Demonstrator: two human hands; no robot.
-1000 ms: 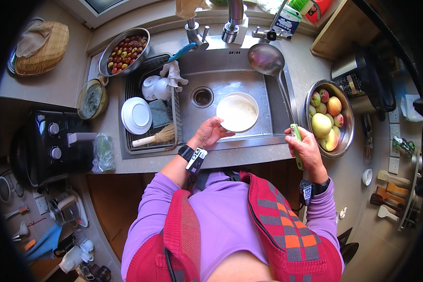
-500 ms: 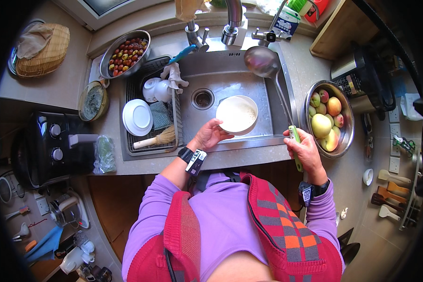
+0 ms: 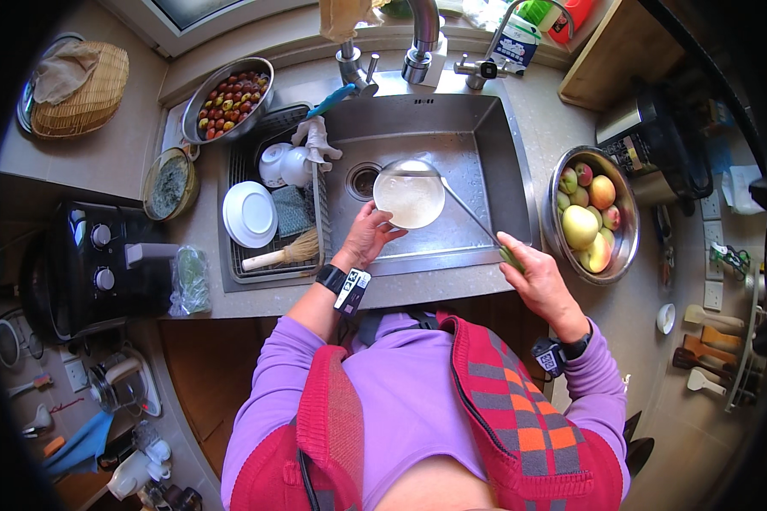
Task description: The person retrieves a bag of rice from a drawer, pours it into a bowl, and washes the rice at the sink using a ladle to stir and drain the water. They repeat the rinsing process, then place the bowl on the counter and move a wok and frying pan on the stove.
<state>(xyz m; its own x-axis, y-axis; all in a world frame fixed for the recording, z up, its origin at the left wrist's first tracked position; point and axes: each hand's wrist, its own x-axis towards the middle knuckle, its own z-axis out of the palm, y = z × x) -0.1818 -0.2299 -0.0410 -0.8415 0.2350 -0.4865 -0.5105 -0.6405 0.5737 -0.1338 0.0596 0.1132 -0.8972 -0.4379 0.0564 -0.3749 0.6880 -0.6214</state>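
Note:
My left hand (image 3: 369, 238) grips the near-left rim of a white bowl (image 3: 412, 209) held over the sink (image 3: 460, 230), beside the drain. Pale contents show inside the bowl, too blurred to name. Wrapped round the green handle of a metal ladle (image 3: 471, 212), my right hand (image 3: 533, 271) is at the sink's front right edge. The ladle's shaft slants up and left, and its head is over the bowl's far side, tilted. Whether the head touches the bowl I cannot tell.
Left of the basin, a dish rack (image 3: 268, 255) holds white bowls, a cloth and a brush. A metal bowl of peaches (image 3: 632, 247) stands at the right, a pan of red fruit (image 3: 264, 89) at the back left. The faucet (image 3: 419, 60) rises behind the sink.
The ladle has swung left from the sink's right edge to over the white bowl, and my right hand has shifted slightly left. The white bowl has moved left and a little away from me.

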